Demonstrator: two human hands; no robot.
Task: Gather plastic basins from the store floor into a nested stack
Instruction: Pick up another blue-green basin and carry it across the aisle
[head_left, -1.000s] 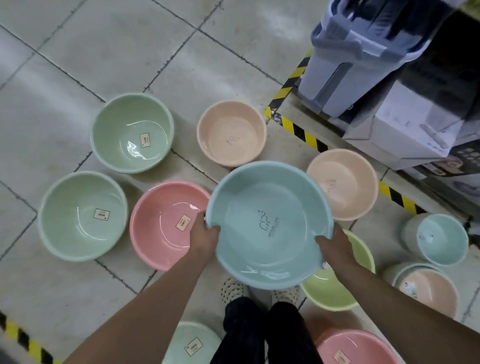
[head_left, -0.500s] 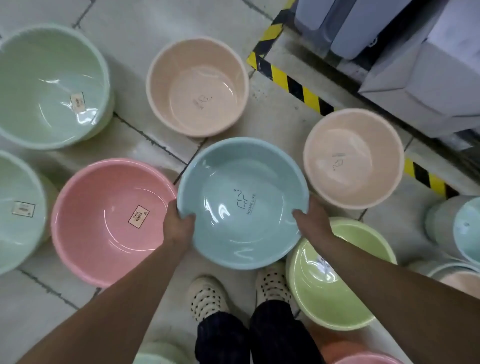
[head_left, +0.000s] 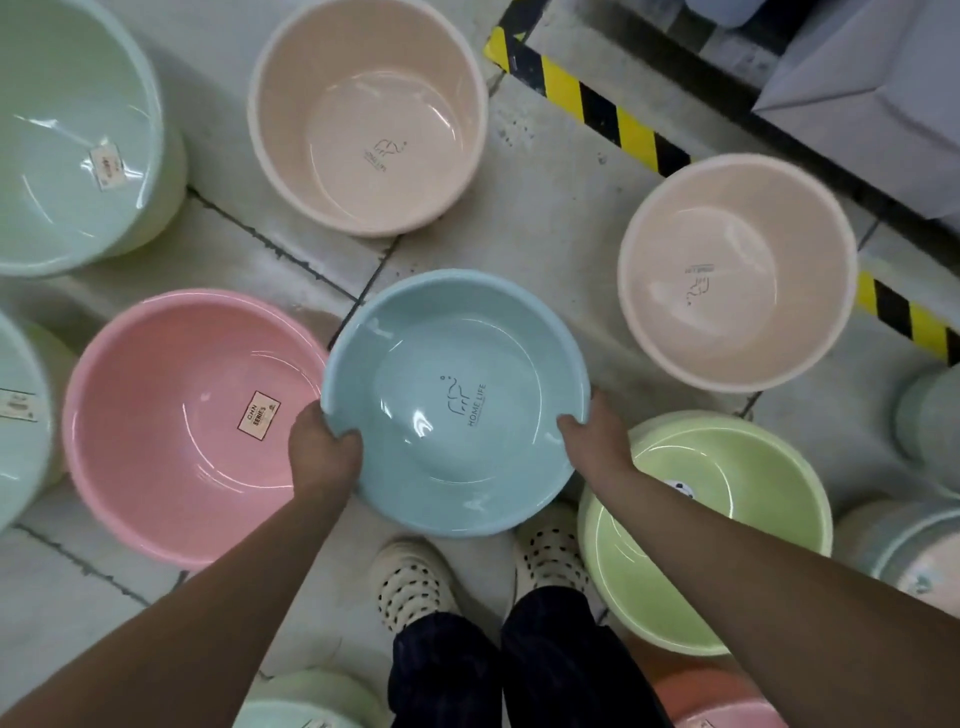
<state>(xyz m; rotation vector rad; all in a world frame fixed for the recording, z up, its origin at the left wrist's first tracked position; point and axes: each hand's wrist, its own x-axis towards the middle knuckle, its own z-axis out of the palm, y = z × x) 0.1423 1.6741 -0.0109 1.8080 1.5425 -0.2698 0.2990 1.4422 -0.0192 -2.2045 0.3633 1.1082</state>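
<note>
I hold a light blue basin (head_left: 457, 364) by its rim over the tiled floor, just in front of my feet. My left hand (head_left: 324, 452) grips the rim's near left side and my right hand (head_left: 592, 436) grips the near right side. A pink basin (head_left: 171, 431) lies on the floor to its left. A lime green basin (head_left: 727, 499) lies to its right, partly under my right forearm. Two peach basins (head_left: 363, 119) (head_left: 737, 270) sit farther out.
Mint green basins stand at the far left (head_left: 78, 135) and left edge (head_left: 21, 415). More basins show at the right edge (head_left: 930, 415), the lower right (head_left: 904, 556) and by my legs (head_left: 311, 701). Yellow-black floor tape (head_left: 613, 119) borders grey boxes (head_left: 872, 93) at the upper right.
The blue basin has come lower and nearer the floor between the pink and lime green basins. The view has dropped closer to the basins. Both hands keep their grip.
</note>
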